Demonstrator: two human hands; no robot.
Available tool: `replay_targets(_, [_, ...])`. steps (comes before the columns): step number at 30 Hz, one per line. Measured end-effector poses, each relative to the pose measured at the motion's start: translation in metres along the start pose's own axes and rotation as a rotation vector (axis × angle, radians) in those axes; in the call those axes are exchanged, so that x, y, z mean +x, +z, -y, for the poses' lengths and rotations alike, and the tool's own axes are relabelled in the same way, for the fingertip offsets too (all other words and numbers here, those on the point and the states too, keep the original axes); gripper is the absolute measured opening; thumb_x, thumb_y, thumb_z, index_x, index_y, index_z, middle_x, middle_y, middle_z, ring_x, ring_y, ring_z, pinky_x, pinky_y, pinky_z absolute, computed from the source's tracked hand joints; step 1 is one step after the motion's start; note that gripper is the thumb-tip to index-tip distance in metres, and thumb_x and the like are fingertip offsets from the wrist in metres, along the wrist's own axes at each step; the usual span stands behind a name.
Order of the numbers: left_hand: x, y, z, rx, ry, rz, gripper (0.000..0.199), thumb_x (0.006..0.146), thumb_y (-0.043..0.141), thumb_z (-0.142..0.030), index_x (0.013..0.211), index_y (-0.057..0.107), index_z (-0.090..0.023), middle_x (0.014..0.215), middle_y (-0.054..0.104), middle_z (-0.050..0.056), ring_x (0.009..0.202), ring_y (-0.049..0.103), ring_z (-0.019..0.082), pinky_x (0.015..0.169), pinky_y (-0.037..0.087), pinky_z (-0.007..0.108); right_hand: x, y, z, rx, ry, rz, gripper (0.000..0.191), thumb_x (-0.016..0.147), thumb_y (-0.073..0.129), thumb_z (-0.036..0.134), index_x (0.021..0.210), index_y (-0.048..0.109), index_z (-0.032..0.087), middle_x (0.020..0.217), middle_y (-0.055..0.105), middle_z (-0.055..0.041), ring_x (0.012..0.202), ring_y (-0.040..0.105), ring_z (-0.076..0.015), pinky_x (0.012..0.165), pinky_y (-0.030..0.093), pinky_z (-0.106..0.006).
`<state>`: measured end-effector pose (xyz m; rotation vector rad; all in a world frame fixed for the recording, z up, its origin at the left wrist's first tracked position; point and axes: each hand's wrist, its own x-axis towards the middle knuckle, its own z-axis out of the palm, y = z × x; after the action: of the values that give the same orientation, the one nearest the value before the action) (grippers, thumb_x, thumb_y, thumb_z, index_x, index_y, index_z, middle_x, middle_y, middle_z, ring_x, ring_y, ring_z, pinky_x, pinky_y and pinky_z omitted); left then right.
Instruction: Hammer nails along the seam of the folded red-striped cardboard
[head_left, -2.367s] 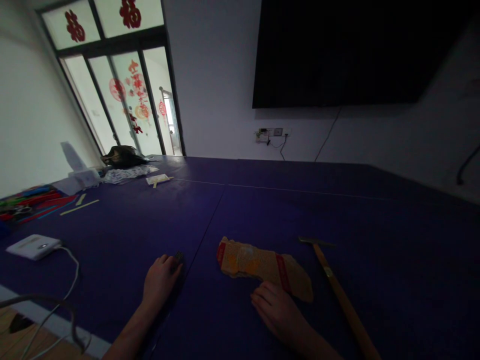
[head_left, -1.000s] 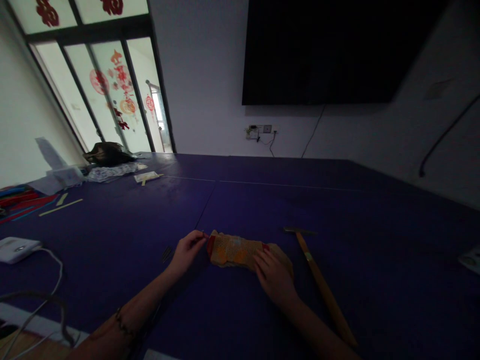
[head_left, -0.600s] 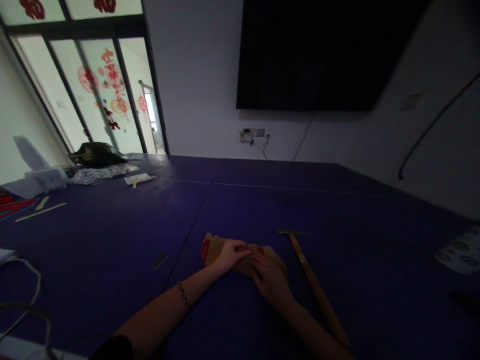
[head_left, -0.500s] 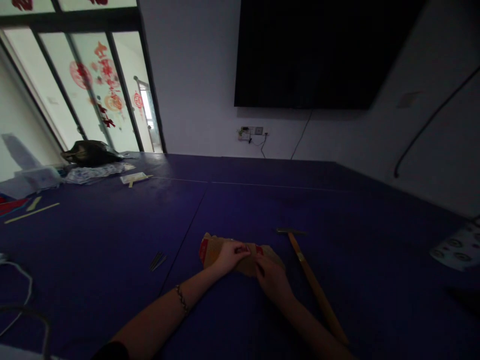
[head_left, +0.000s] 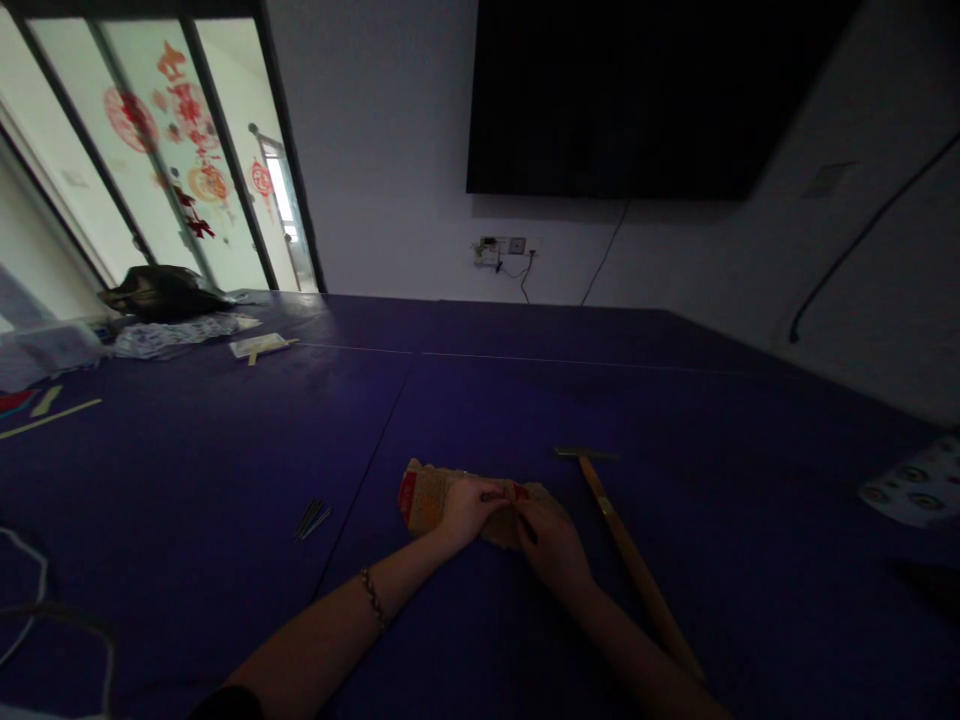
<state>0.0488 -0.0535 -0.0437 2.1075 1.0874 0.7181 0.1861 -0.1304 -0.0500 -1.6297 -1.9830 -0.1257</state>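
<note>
A torn piece of brown cardboard (head_left: 427,497) with red printed patches lies flat on the dark blue tabletop. My left hand (head_left: 470,508) rests on it, fingers closed in a pinch near its middle. From the right, my right hand (head_left: 551,545) meets it with its fingertips also pinched. Whatever is between the fingertips is too small and dark to make out. A hammer (head_left: 626,550) with a wooden handle lies just right of my right hand, its head pointing away. Several thin metal nails (head_left: 312,519) lie in a small group to the left.
Purple-blue tabletop (head_left: 480,410) with seams spreads out ahead. At far left are a black bag (head_left: 165,292), plastic packaging (head_left: 176,335), a white packet (head_left: 259,346) and a thin strip (head_left: 52,418). A white cable (head_left: 41,570) curves at near left. A patterned white item (head_left: 915,490) sits at right.
My right hand's fingertips have come in to meet my left hand's over the cardboard. The view has tilted down slightly; the hammer and nails stay where they lay.
</note>
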Motion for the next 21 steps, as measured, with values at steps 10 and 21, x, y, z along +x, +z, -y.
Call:
replay_targets(10, [-0.0059, 0.0027, 0.0017, 0.019, 0.098, -0.005, 0.013, 0.078, 0.06, -0.023, 0.081, 0.072, -0.02, 0.081, 0.072, 0.003, 0.079, 0.064, 0.017, 0.072, 0.046, 0.026, 0.0007, -0.0023, 0.0018, -0.003, -0.019, 0.008, 0.024, 0.079, 0.042, 0.007, 0.086, 0.063, 0.017, 0.089, 0.071, -0.0096, 0.081, 0.065, -0.0202, 0.073, 0.051, -0.034])
replay_targets(21, [-0.0089, 0.0061, 0.0017, 0.113, 0.143, -0.002, 0.019, 0.079, 0.055, -0.016, 0.086, 0.072, -0.021, 0.085, 0.069, 0.003, 0.079, 0.061, 0.016, 0.073, 0.046, 0.025, 0.0013, -0.0033, 0.0036, 0.003, 0.01, 0.04, 0.023, 0.08, 0.043, 0.007, 0.083, 0.063, 0.017, 0.089, 0.07, -0.0102, 0.078, 0.065, -0.0213, 0.07, 0.051, -0.033])
